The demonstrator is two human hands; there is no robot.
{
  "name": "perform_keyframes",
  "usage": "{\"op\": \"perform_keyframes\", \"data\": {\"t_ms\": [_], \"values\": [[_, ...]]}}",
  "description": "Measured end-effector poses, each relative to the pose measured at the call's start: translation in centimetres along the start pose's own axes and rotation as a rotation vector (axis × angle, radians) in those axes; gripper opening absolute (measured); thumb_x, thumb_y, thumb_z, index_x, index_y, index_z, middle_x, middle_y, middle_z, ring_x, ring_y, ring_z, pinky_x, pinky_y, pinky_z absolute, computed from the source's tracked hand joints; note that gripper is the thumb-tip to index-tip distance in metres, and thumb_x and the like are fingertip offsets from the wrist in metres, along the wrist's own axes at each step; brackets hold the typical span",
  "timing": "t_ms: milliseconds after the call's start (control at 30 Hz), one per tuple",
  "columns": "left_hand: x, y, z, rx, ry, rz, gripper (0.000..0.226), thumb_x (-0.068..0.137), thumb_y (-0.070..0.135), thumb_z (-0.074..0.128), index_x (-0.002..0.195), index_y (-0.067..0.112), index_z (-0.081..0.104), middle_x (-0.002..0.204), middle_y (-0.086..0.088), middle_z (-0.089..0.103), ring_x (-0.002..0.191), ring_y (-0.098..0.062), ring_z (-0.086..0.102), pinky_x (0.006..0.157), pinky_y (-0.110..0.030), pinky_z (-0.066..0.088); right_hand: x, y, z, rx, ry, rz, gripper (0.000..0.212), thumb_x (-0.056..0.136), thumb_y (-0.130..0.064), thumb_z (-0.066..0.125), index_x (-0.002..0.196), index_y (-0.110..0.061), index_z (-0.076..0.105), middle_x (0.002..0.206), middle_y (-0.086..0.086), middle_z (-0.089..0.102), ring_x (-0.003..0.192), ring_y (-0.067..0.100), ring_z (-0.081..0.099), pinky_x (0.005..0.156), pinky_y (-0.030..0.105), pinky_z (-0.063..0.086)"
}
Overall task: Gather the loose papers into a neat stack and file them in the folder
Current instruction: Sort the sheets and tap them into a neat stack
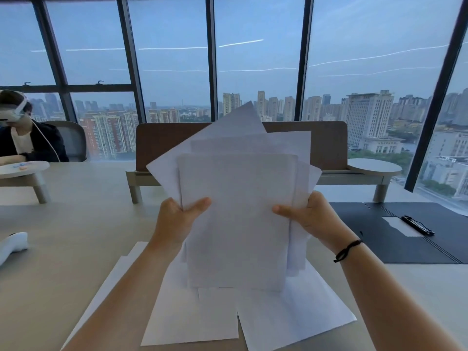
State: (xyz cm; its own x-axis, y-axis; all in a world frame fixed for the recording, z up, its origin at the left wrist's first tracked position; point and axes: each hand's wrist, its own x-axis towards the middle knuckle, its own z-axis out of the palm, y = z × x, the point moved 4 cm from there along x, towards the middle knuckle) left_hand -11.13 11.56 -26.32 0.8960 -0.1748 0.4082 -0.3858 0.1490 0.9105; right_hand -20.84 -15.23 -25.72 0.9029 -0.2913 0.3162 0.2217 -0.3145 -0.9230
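Above surface (63,249): left hand (177,219) and right hand (314,216) closed on messy paper bunch (238,211), upright; more papers (278,315) flat below; folder (395,239) open at right.

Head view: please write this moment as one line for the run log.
left hand: holds paper bundle | right hand: same | bundle: upright, uneven | loose sheets: on table | folder: open, right
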Motion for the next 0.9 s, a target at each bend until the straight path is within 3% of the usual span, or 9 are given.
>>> {"op": "perform_keyframes", "data": {"t_ms": [133, 233, 333, 467, 567, 667, 767, 900], "values": [[0.2, 1.5, 1.0, 0.032, -0.069, 0.015, 0.031, 0.066, 0.03, 0.087, 0.095, 0.023, 0.078, 0.097, -0.001, 0.08, 0.092, -0.022, 0.077, 0.086, -0.047, 0.061, 0.0, -1.2, -0.4, 0.006, 0.01, -0.036, 0.039, 0.064, -0.031, 0.093, 0.098, -0.016, 0.078, 0.095, -0.003, 0.082, 0.091, 0.017, 0.078, 0.09, 0.046, 0.061], [0.5, 3.2, 1.9, 0.067, -0.125, 0.071, 0.029, 0.064, 0.033, 0.088, 0.089, 0.045, 0.077, 0.096, 0.011, 0.079, 0.088, -0.01, 0.075, 0.084, -0.043, 0.061, 0.1, -3.1, -0.4, 0.085, 0.015, -0.112, 0.057, 0.054, -0.04, 0.091, 0.103, -0.016, 0.076, 0.099, -0.002, 0.082, 0.094, 0.018, 0.078, 0.086, 0.042, 0.062], [1.0, 4.5, 2.4, 0.07, -0.116, 0.11, 0.027, 0.068, 0.031, 0.09, 0.086, 0.045, 0.076, 0.092, 0.016, 0.078, 0.086, -0.006, 0.075, 0.083, -0.043, 0.062, 0.2, -4.9, 0.1, 0.194, 0.019, -0.18, 0.053, 0.058, -0.033, 0.09, 0.106, -0.018, 0.076, 0.102, 0.0, 0.081, 0.096, 0.019, 0.077, 0.081, 0.038, 0.063], [1.2, 4.3, 2.0, -0.012, -0.07, 0.079, 0.022, 0.071, 0.029, 0.088, 0.091, 0.031, 0.078, 0.099, 0.003, 0.08, 0.092, -0.019, 0.076, 0.086, -0.049, 0.061, 0.1, -4.5, 0.5, 0.339, 0.025, -0.178, 0.055, 0.062, -0.029, 0.087, 0.113, -0.015, 0.072, 0.107, 0.005, 0.08, 0.098, 0.025, 0.077, 0.08, 0.039, 0.063], [0.5, 3.2, 1.5, -0.146, -0.025, 0.032, 0.035, 0.067, 0.03, 0.084, 0.1, 0.023, 0.074, 0.097, 0.003, 0.08, 0.094, -0.021, 0.076, 0.085, -0.043, 0.061, -1.0, -1.2, 1.6, 0.348, -0.016, -0.085, 0.045, 0.07, -0.023, 0.084, 0.113, -0.014, 0.072, 0.109, 0.007, 0.079, 0.098, 0.026, 0.077, 0.08, 0.038, 0.063], [0.2, 2.6, 1.7, -0.171, -0.046, 0.01, 0.029, 0.069, 0.031, 0.08, 0.097, 0.025, 0.075, 0.093, 0.008, 0.08, 0.089, -0.014, 0.076, 0.082, -0.039, 0.061, -2.4, 2.7, 3.3, 0.338, -0.04, 0.052, 0.031, 0.075, -0.017, 0.083, 0.105, -0.012, 0.077, 0.107, 0.009, 0.08, 0.098, 0.028, 0.077, 0.079, 0.036, 0.062], [0.1, 1.6, 1.4, -0.085, -0.124, 0.001, 0.022, 0.07, 0.034, 0.088, 0.091, 0.037, 0.08, 0.097, 0.006, 0.08, 0.092, -0.014, 0.076, 0.083, -0.041, 0.06, -3.0, 4.5, 3.6, 0.341, -0.029, 0.099, 0.035, 0.072, -0.025, 0.083, 0.104, -0.012, 0.079, 0.108, 0.009, 0.08, 0.102, 0.028, 0.076, 0.089, 0.043, 0.059], [-0.9, -1.8, 1.0, -0.066, -0.227, -0.098, 0.045, 0.057, 0.054, 0.089, 0.097, 0.038, 0.08, 0.105, 0.001, 0.079, 0.102, -0.022, 0.074, 0.088, -0.043, 0.059, -2.8, 4.8, 3.1, 0.382, 0.034, 0.113, 0.041, 0.073, -0.032, 0.08, 0.105, -0.006, 0.077, 0.107, 0.013, 0.08, 0.103, 0.032, 0.075, 0.09, 0.046, 0.06]]}}
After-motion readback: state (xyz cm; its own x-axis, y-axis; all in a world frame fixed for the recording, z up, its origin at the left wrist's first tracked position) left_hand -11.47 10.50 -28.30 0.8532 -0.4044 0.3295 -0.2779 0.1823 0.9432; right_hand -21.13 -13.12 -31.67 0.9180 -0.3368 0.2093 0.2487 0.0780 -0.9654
